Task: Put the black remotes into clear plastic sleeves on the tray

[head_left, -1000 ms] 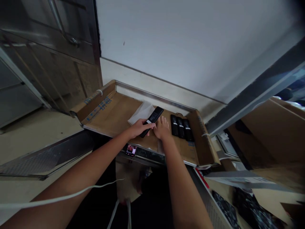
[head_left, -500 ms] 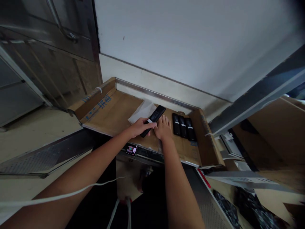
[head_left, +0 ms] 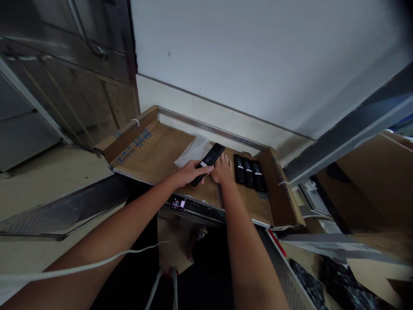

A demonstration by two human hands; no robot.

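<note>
My left hand [head_left: 191,172] is closed around a flat, oblong black device [head_left: 213,155] with a white label strip, holding it tilted over the cardboard. Its exact kind does not show. Just right of it, my right hand [head_left: 223,170] lies palm down with the fingers stretched out and nothing visible in it. Further right, three similar black devices [head_left: 248,170], each with a white label, rest side by side on the cardboard. A translucent white sheet, perhaps a bag [head_left: 194,150], lies behind my left hand.
A shallow cardboard tray [head_left: 161,146] lines the work surface, with raised sides left and right. The white wall [head_left: 226,56] stands behind it. A small lit screen [head_left: 178,203] sits at the front edge. A white cord [head_left: 106,259] crosses my left forearm.
My right hand has shifted slightly right, its fingers a little more spread. My left hand keeps its hold on the black device, almost unmoved.
</note>
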